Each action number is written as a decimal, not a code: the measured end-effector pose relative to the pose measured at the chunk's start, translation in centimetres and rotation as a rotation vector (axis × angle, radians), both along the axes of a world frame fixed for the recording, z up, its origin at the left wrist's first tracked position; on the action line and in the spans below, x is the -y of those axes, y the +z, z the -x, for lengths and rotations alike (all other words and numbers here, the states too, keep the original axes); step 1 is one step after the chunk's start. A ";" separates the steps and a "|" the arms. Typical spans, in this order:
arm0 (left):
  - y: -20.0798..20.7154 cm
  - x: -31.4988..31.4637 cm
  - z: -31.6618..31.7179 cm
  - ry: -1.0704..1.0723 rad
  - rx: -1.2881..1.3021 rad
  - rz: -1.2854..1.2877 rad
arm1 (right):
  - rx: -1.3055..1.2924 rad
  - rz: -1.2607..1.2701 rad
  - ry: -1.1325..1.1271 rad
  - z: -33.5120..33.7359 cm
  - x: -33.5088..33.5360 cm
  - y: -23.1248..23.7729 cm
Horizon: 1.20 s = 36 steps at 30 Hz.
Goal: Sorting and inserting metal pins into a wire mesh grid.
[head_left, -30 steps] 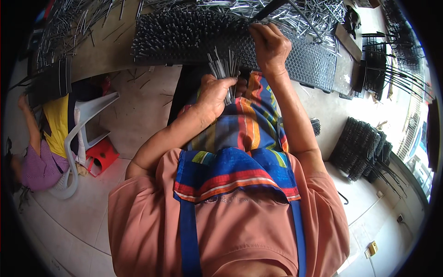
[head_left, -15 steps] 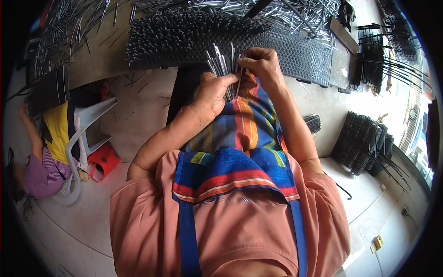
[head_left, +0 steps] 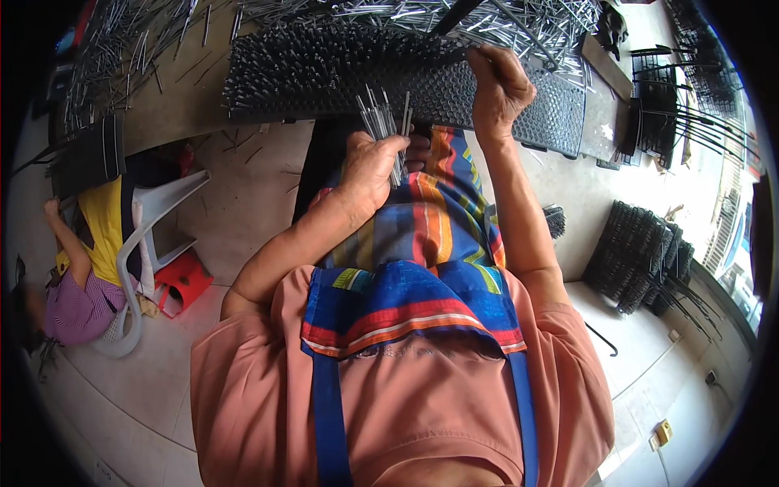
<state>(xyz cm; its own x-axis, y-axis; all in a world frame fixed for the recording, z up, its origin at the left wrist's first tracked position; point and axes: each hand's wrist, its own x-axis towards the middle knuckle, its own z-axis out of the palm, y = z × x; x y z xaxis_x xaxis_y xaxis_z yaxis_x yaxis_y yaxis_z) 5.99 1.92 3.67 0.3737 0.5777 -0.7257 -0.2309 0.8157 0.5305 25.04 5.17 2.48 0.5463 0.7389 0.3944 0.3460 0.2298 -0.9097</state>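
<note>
My left hand (head_left: 369,172) is closed around a bundle of thin metal rods (head_left: 378,118), held upright over my lap at the table's near edge. One rod stands a little apart from the rest, near my thumb. My right hand (head_left: 501,93) is above a black tray with a honeycomb of holes (head_left: 540,109). Its fingers are pinched together against the tray's upper side; whatever is between them is hidden. Many short dark-tipped rods (head_left: 284,69) stand close together in the tray's left part, while open holes show on its right.
Loose metal rods (head_left: 527,32) lie heaped behind the tray, with more at the far left. Black stacked racks (head_left: 637,256) stand on the floor at right. At left, another person in a purple top (head_left: 85,312) sits on a grey chair (head_left: 130,284) near a red container (head_left: 185,284).
My right hand has left the bundle and moved up and to the right, over the tray. My left hand stays in nearly the same place, still gripping the rods.
</note>
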 end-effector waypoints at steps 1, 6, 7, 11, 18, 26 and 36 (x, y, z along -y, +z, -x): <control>-0.1 0.0 -0.1 0.067 0.027 0.007 | -0.026 -0.025 0.017 0.0 -0.2 0.1; 0.2 -0.2 -0.3 0.128 0.007 -0.004 | 0.056 -0.003 0.001 0.6 0.0 0.3; 0.1 -0.3 -0.4 0.127 0.024 -0.001 | 0.056 -0.003 0.005 0.8 0.0 0.4; 0.0 -0.4 -0.7 0.156 0.054 0.012 | 0.143 0.045 0.001 1.1 -0.1 -0.4; -0.2 -0.4 -0.7 0.170 0.071 0.020 | 0.303 0.170 -0.086 1.9 -0.2 -0.5; 0.2 -0.6 -0.2 0.156 0.129 0.040 | 0.629 0.324 -0.090 1.9 0.3 0.2; -0.2 -0.1 0.6 0.082 0.160 0.055 | 0.946 0.458 -0.030 2.0 1.3 -2.6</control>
<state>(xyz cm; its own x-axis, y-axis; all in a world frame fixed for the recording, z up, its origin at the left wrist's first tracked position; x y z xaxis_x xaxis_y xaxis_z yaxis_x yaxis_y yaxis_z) 5.41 1.98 3.50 0.4398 0.5721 -0.6923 -0.3755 0.8174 0.4369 23.07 3.85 -0.10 0.1819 0.9164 0.3565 0.9606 -0.0882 -0.2635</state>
